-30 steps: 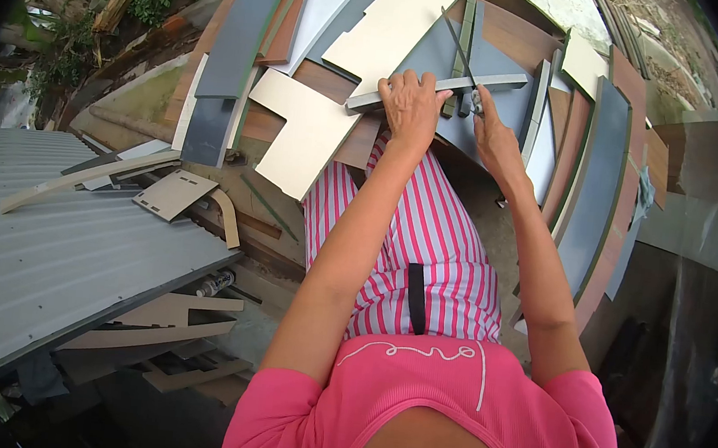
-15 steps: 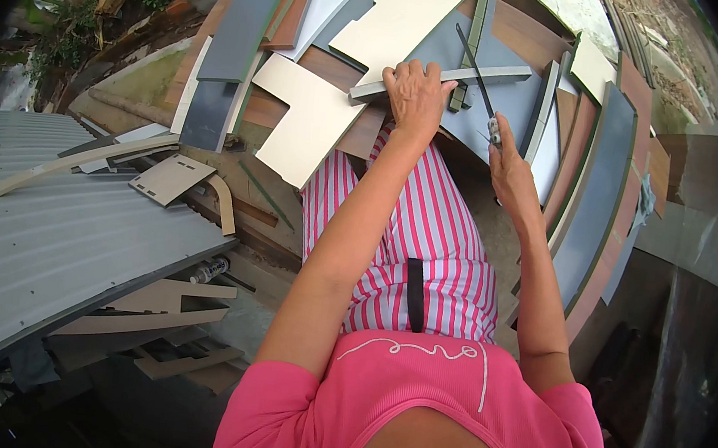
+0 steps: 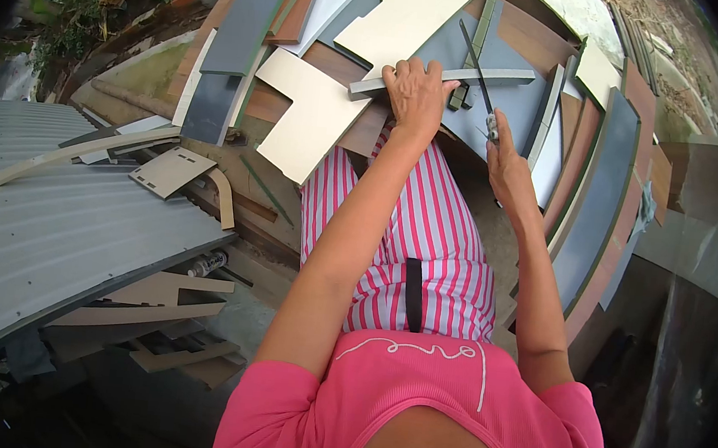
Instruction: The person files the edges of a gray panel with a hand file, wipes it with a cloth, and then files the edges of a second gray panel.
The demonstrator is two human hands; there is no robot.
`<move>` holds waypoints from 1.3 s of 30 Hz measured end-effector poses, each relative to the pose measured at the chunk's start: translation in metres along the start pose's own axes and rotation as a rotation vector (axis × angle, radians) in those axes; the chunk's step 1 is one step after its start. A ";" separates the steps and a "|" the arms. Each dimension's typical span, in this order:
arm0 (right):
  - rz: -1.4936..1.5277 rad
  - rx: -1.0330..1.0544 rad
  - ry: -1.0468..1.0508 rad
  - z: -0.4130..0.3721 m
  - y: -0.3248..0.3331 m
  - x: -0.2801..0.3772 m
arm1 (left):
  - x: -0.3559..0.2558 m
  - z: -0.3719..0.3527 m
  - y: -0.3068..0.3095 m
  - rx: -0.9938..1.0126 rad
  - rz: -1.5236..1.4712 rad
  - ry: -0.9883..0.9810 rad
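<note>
Gray bar (image 3: 508, 78) lies aslant in front of the person on a spread of loose boards, its right end pointing a little farther out than its left.

Left hand (image 3: 418, 98): gripping the bar left of its middle, fingers curled over the top, thumb stretched toward the right end. Right hand (image 3: 510, 168): closed round the handle (image 3: 493, 128) of a thin-bladed saw (image 3: 481, 78), on the near side of the bar. Dark blade slants across the bar, right of the left hand, tip out beyond the far side. Whether the teeth touch the bar, cannot tell.

Beneath the bar: dark green strips (image 3: 481, 37) running crosswise to it, and a blue-gray panel (image 3: 516, 53) wider than both. Bar's left end lies over cream material; a notched cream board (image 3: 414, 13) reaches away on the far side, a second cream board (image 3: 310, 120) sits left and nearer. Farther left of the bar, a long dark gray board (image 3: 247, 19) and a white board (image 3: 335, 6). Just past the right end, a gray strip (image 3: 546, 112) on edge; well right, a long gray board (image 3: 595, 195).

Striped trousers (image 3: 430, 205) on the near side of the bar. Far to its left and nearer, a corrugated sheet (image 3: 73, 231), with a can (image 3: 208, 263) by its edge.
</note>
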State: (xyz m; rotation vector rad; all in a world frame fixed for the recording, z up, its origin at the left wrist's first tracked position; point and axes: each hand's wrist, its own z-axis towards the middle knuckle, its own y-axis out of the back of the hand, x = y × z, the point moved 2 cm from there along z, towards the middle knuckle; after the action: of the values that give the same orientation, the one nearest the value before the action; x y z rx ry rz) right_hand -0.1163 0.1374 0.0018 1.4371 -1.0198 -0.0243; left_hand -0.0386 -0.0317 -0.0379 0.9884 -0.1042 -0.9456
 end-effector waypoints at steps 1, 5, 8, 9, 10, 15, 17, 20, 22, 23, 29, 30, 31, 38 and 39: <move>0.003 0.014 -0.019 -0.007 0.000 -0.001 | 0.000 0.000 0.000 0.004 0.000 -0.004; 0.016 0.007 -0.036 -0.015 -0.003 -0.002 | 0.002 0.000 0.000 0.020 0.008 -0.034; -0.002 0.036 -0.069 0.000 0.001 0.000 | 0.005 0.004 0.000 0.011 0.029 0.012; -0.002 0.024 -0.027 0.007 0.001 -0.002 | 0.005 0.004 -0.001 0.010 0.027 0.009; -0.002 0.013 0.017 0.013 0.001 -0.003 | 0.006 0.005 -0.002 0.003 0.033 0.027; 0.008 0.011 0.067 0.016 -0.004 -0.005 | 0.011 0.007 -0.001 0.007 0.060 0.044; 0.008 0.016 0.078 0.006 -0.002 0.001 | 0.013 0.005 0.001 0.023 0.056 0.023; -0.020 0.078 -0.043 -0.012 0.002 0.000 | 0.013 0.006 0.000 0.015 0.062 0.023; -0.007 0.076 -0.033 -0.022 0.004 0.000 | 0.015 0.008 -0.001 0.015 0.052 0.006; -0.008 0.075 -0.032 -0.021 0.005 0.002 | 0.016 0.008 -0.001 0.020 0.049 -0.011; 0.033 0.029 0.046 0.004 0.000 -0.005 | 0.018 0.010 0.000 0.005 0.039 0.009; 0.044 0.041 0.055 0.013 -0.001 -0.003 | 0.017 0.010 0.001 0.002 0.040 0.006; 0.056 0.054 0.065 0.020 -0.002 0.000 | 0.017 0.008 0.002 0.003 0.045 -0.005; 0.021 0.036 0.085 0.010 -0.008 0.003 | 0.018 0.008 0.005 0.038 0.051 0.030; 0.019 0.043 0.057 0.000 -0.007 0.001 | 0.018 0.007 0.004 0.040 0.047 0.032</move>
State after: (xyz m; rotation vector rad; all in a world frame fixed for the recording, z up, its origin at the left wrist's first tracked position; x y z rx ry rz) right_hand -0.1121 0.1350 -0.0031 1.4587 -0.9921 0.0526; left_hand -0.0281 -0.0490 -0.0365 1.0334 -0.1198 -0.8871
